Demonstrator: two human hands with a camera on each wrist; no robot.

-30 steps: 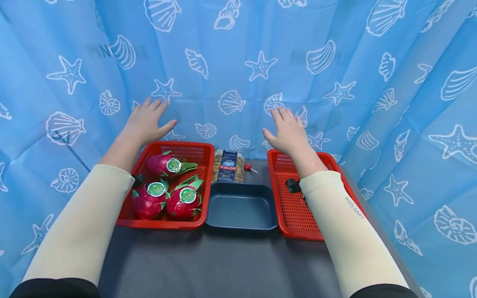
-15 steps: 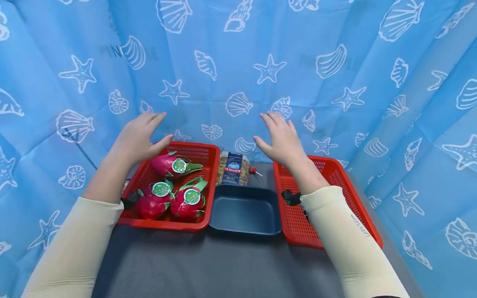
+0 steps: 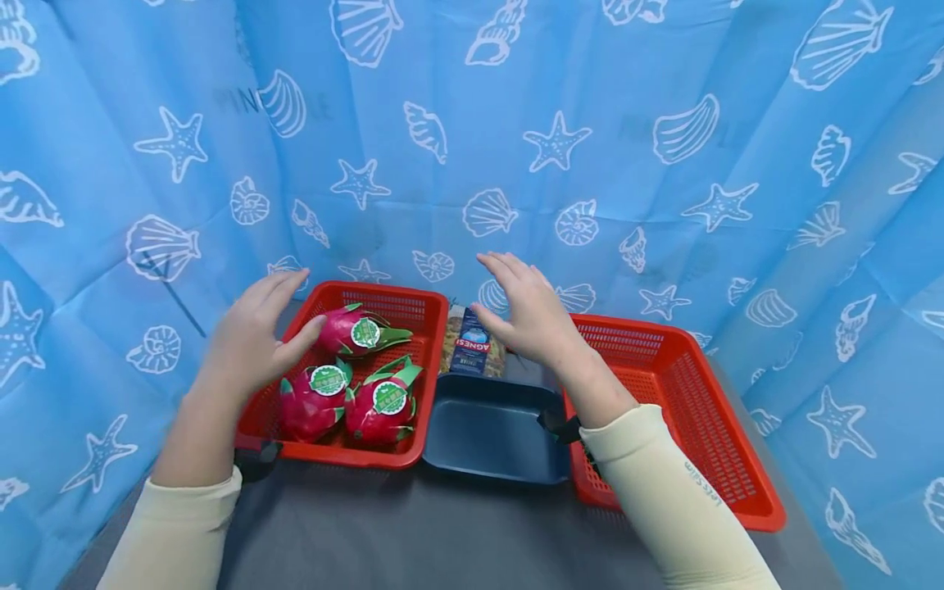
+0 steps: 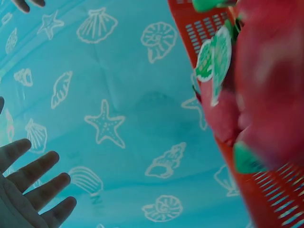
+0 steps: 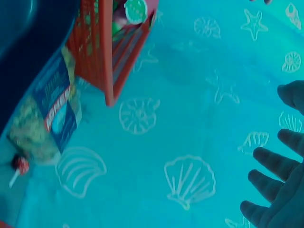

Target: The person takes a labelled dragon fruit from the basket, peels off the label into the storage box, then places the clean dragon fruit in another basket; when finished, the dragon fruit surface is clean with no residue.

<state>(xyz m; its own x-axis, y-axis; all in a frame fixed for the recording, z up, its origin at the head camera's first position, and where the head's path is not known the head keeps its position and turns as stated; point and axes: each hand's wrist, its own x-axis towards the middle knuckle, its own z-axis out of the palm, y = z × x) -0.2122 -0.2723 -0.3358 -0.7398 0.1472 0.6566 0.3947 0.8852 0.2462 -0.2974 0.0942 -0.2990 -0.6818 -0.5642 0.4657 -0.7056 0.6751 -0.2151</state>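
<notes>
Each grip is loosely spread and empty, left hand (image 3: pixel 252 338) raised near dragon fruits (image 3: pixel 344 332), right hand (image 3: pixel 529 310) near packet (image 3: pixel 472 348).

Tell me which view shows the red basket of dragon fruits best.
The head view: it takes in most of the basket, with three dragon fruits inside, though the left hand hides part of the left rim. The left wrist view shows only a cropped side; the right wrist view, a cropped corner.

Smooth dragon fruit (image 3: pixel 304 415), plastic baskets (image 3: pixel 708 410) (glossy)
</notes>
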